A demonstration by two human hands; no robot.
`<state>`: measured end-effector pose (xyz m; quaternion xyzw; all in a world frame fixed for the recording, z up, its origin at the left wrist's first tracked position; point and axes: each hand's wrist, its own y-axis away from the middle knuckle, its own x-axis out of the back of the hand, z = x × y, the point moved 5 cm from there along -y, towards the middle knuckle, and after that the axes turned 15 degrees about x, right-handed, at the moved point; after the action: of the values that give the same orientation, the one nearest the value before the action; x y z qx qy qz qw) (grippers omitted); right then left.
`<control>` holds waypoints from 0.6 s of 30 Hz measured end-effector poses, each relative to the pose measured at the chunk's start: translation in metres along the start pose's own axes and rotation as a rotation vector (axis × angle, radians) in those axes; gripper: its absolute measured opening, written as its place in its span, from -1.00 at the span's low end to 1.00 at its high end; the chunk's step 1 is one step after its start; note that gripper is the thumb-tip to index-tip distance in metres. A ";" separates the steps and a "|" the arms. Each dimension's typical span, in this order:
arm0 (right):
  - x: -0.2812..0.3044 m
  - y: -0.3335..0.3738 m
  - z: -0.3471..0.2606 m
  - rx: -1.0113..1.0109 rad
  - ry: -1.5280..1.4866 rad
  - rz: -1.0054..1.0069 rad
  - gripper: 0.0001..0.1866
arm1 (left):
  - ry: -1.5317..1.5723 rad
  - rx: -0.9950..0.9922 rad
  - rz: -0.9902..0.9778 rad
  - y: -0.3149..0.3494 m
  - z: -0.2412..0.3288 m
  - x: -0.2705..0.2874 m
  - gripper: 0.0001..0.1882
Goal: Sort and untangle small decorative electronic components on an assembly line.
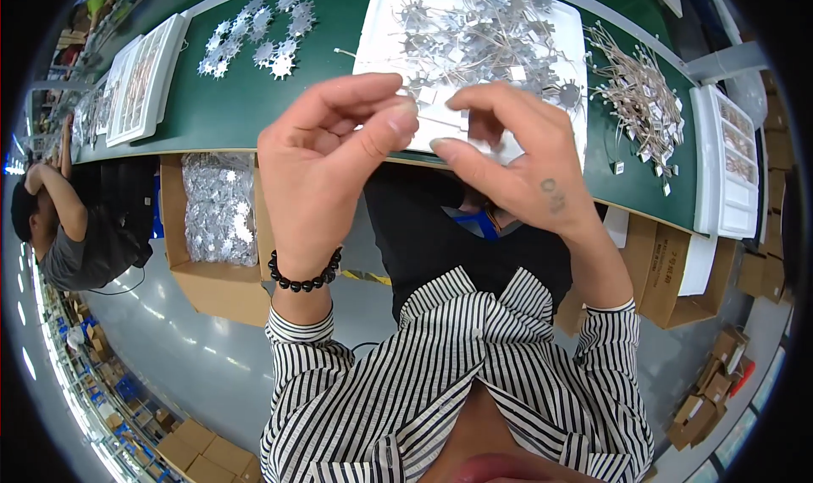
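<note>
My left hand is raised over the front edge of the table, its fingers curled and the thumb bent toward the forefinger. Whatever it may hold at the fingertips is too small to make out. Facing it, my right hand has thumb and forefinger spread apart, with nothing visible between them. Just beyond both hands is a white tray, partly covered by them. In it lies a heap of silver, gear-shaped metal plates with thin wires and small white connectors.
Bare gear-shaped plates lie on the green table. A wire bundle is on the right. White foam trays stand at left and right. Below are a carton of bagged plates and another carton. A co-worker sits left.
</note>
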<state>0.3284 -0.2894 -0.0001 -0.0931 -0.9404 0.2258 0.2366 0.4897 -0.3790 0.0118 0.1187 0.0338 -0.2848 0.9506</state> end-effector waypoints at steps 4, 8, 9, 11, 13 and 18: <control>0.029 -0.009 -0.013 0.376 0.749 0.153 -0.61 | 0.025 -0.194 0.096 -0.023 0.017 -0.002 -0.68; 0.059 -0.002 -0.012 0.311 0.666 0.341 -0.60 | -0.062 -0.230 0.096 -0.074 0.021 -0.014 -0.68; 0.068 0.002 -0.013 0.290 0.634 0.405 -0.60 | -0.095 -0.241 0.098 -0.079 0.024 -0.017 -0.68; 0.094 0.023 0.000 0.171 0.630 0.483 -0.61 | -0.502 -0.235 0.211 -0.096 0.012 -0.013 -0.61; 0.130 0.057 0.015 -0.018 0.547 0.627 -0.63 | -0.831 -0.453 0.563 -0.088 0.021 0.002 -0.60; 0.217 0.167 0.038 -0.343 0.724 0.612 -0.68 | -0.914 -0.335 0.608 -0.110 0.002 0.070 -0.53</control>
<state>0.1326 -0.0954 -0.0211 -0.4743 -0.7511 0.0802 0.4521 0.4880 -0.5059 -0.0181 -0.1645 -0.3716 -0.0117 0.9136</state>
